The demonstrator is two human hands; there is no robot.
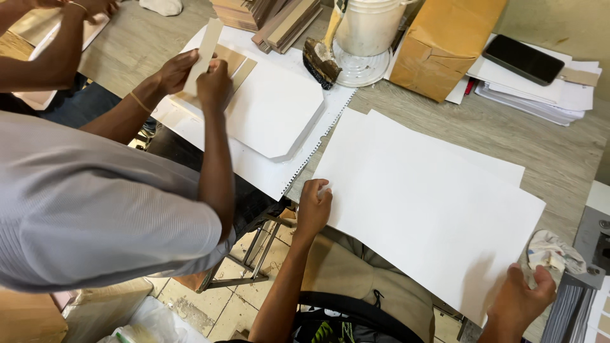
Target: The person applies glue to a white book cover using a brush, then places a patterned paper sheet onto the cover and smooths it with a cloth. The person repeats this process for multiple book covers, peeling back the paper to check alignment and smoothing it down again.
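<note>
Left hand (314, 204) pinches the near-left edge of a white sheet (432, 203) on the table (559, 152); right hand (522, 298) grips its near-right corner and a rag (553, 253).

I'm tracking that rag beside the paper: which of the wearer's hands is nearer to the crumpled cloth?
Right. The right hand sits at the white sheet's lower right corner, touching the crumpled cloth. The left hand rests on the sheet's left edge, far across the paper from it.
</note>
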